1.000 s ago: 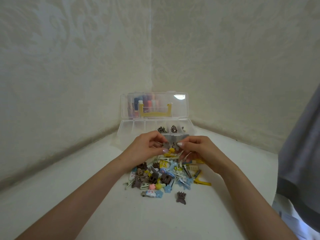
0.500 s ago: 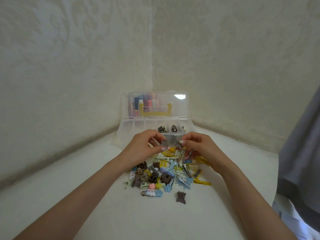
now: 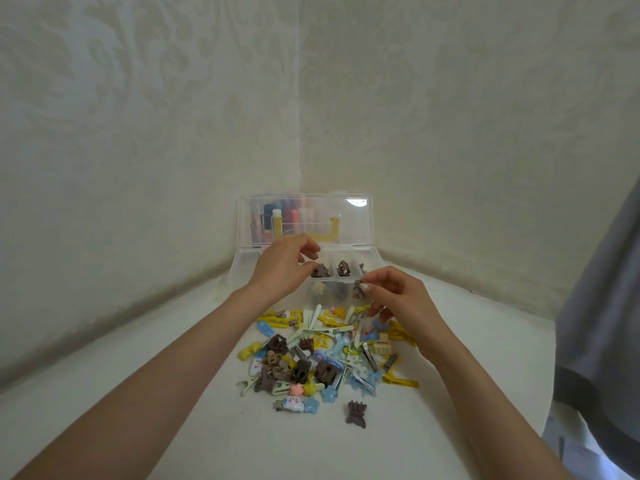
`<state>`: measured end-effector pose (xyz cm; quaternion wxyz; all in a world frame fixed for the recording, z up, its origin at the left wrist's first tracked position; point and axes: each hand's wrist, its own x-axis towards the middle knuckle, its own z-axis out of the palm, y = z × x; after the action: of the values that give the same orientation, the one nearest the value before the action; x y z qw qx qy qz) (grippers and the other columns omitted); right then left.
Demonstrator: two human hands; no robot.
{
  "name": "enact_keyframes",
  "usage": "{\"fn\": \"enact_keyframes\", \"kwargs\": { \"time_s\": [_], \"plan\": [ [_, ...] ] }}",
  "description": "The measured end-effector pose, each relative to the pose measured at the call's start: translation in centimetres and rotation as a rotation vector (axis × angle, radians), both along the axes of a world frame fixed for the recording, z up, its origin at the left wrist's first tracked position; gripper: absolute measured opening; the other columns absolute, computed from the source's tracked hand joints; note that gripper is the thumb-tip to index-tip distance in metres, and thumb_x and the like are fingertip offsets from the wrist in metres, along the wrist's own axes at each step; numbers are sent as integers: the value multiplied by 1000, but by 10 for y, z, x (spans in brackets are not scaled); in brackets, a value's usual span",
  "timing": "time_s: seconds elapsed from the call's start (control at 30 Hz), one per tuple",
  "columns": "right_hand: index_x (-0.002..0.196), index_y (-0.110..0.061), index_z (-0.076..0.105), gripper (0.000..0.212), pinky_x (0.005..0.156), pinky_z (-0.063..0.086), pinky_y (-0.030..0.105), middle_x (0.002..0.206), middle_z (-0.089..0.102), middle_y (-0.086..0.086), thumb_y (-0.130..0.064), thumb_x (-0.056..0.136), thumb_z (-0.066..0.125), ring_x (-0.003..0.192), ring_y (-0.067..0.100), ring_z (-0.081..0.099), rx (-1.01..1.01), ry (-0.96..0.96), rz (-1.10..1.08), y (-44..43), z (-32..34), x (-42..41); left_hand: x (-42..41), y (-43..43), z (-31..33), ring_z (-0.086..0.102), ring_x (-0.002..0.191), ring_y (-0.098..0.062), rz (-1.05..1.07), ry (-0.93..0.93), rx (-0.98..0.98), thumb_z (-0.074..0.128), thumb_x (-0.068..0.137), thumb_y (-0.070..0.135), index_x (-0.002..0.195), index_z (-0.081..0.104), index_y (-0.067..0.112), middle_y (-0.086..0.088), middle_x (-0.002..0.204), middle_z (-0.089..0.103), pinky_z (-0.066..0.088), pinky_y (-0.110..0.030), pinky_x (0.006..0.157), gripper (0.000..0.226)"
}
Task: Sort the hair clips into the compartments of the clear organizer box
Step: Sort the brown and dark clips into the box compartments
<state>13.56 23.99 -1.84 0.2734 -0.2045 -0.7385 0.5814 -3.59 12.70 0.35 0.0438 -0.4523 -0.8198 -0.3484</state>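
In the head view, the clear organizer box [image 3: 375,261] stands open in the far corner of the white counter [image 3: 138,393], and the left hand [image 3: 280,268] reaches over its compartments, its grip pinching a small brown clip [image 3: 319,270]. The right hand [image 3: 398,299], just in front of the box, pinches a second brown clip [image 3: 358,289] with thumb and forefinger. The pile of hair clips [image 3: 322,355] lies near the counter's middle, with one brown claw clip [image 3: 356,413] apart on the near side.

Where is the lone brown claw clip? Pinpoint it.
In the head view, the lone brown claw clip lies on the table, apart from the pile of clips, just nearer the person on its right side.
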Motion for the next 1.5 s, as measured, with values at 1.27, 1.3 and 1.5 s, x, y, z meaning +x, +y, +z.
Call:
{"fn": "enact_keyframes", "kwargs": {
  "time_s": [1.27, 1.3, 1.5],
  "plan": [
    [81, -21, 67, 7, 53, 44, 18, 78, 67, -2, -14, 80, 70, 61, 10, 55, 109, 112, -118, -4, 14, -10, -8, -26, 6, 43, 111, -25, -9, 355, -9, 45, 83, -5, 110, 62, 15, -4, 116, 57, 31, -31, 96, 38],
    [81, -21, 69, 6, 56, 44, 20, 79, 67, -3, -16, 79, 71, 62, 10, 52, 150, 102, -128, -3, 19, -15, -8, -29, 6, 44, 111, -25, 14, 331, 3, 46, 85, -2, 110, 62, 15, -3, 116, 57, 31, -31, 95, 34],
    [83, -22, 68, 5, 49, 38, 10, 77, 62, -8, -20, 79, 70, 63, 3, 52, 397, -62, -147, 3, 34, -64, -3, -36, -5, 44, 108, -19, 19, 206, 49, 49, 89, 5, 101, 65, 16, -2, 108, 59, 32, -26, 91, 22]
  ]
}}
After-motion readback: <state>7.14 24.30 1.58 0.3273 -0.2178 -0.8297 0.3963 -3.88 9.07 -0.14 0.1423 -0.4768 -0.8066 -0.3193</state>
